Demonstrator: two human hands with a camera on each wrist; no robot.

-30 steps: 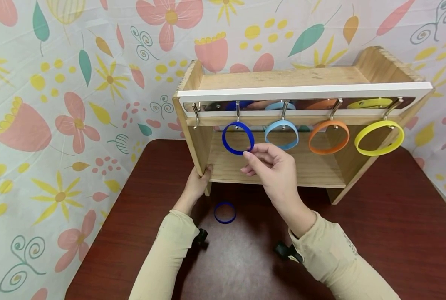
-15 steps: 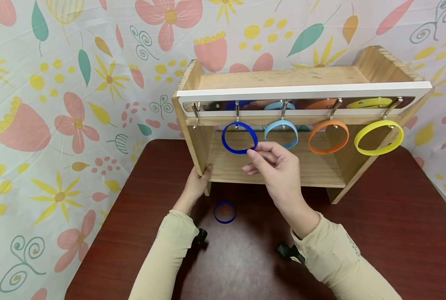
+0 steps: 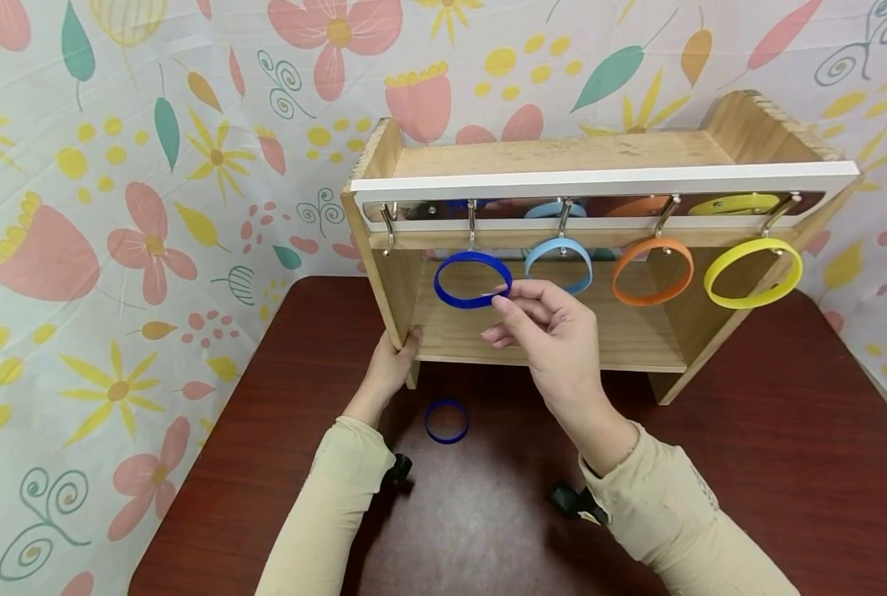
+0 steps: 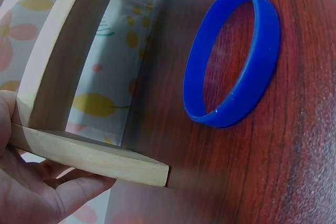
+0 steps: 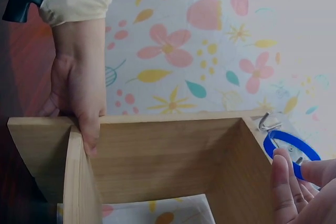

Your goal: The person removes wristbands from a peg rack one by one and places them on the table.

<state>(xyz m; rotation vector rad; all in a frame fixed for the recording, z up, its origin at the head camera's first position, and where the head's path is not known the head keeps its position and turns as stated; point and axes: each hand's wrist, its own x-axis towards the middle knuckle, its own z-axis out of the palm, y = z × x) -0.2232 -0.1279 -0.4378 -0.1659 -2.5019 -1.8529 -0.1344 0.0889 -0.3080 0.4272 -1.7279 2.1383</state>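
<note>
My right hand (image 3: 551,339) pinches a blue silicone wristband (image 3: 462,303) between thumb and fingertips. The band is tilted, its upper edge right by the tip of the second hook (image 3: 472,223) from the left. In the right wrist view the same blue wristband (image 5: 294,139) overlaps the hooks. Low on the wooden shelf's left side panel (image 3: 384,290), my left hand (image 3: 390,366) grips the wood, thumb on the inner face. Another blue wristband (image 4: 270,40) lies on the table in front of the shelf, close to the left hand.
A light blue wristband (image 3: 588,263), an orange wristband (image 3: 640,300) and a yellow wristband (image 3: 756,303) hang from hooks to the right. The leftmost hook (image 3: 389,230) is bare. The shelf stands on a dark red table (image 3: 265,463) before a flowered cloth (image 3: 153,248).
The pinched blue wristband shifted slightly right, then dropped lower and tipped flatter beneath the second hook. My left hand stays on the shelf panel, and the other wristbands have not moved.
</note>
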